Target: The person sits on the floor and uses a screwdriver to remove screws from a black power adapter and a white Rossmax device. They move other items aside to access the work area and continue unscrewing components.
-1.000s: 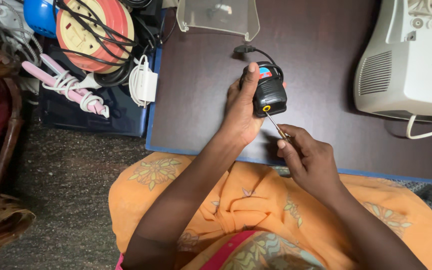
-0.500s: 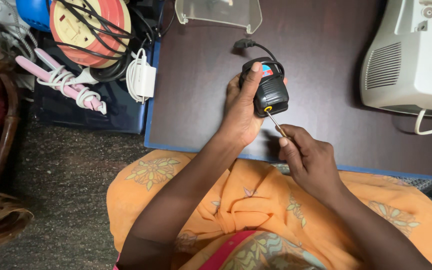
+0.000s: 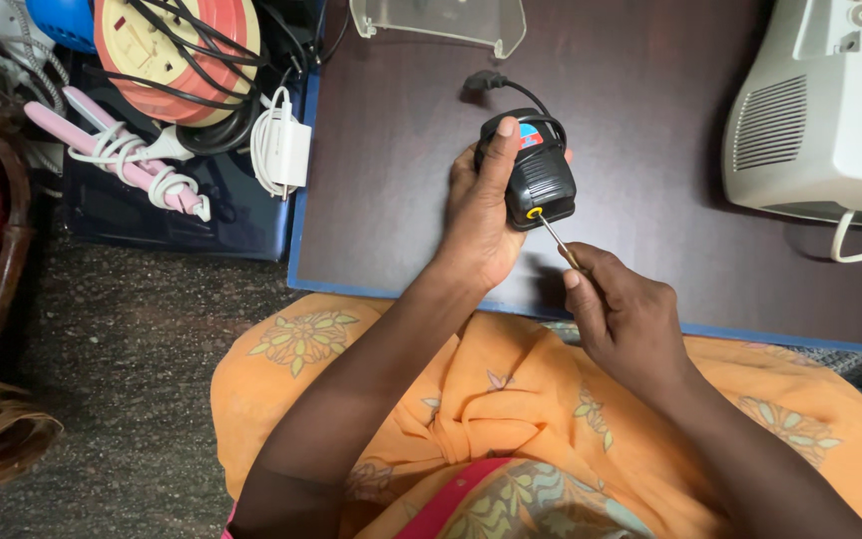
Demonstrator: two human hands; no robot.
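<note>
My left hand (image 3: 479, 215) wraps around a small black device (image 3: 533, 172), fingers curled along its left side, index finger stretched up over the top edge. The device is stood on the dark brown board (image 3: 391, 180), tilted a little, near the board's middle. It carries a red-and-blue patch on its upper face and a yellow ring at its lower end. A black cord (image 3: 501, 88) runs from its top to a plug lying on the board just above.

My right hand (image 3: 623, 317) is pinched shut on a thin screwdriver (image 3: 555, 238). Thumb and fingers close over the handle, so I see little more than the metal shaft. The shaft slants up and left, its tip seated in the yellow ring. The two hands sit close, not touching.

The board has a blue edge and lies over my lap, against orange flowered cloth (image 3: 511, 419).

Around it: a white machine (image 3: 820, 120) with a vented side at the board's right, a white cable trailing under it. A clear plastic piece (image 3: 441, 22) at the top edge. Left of the board, a dark blue case (image 3: 172, 220) holds a white adapter (image 3: 283, 148) with wound cord, a pink hair straightener (image 3: 112, 140) and a cable reel (image 3: 177, 50) in orange and cream.
</note>
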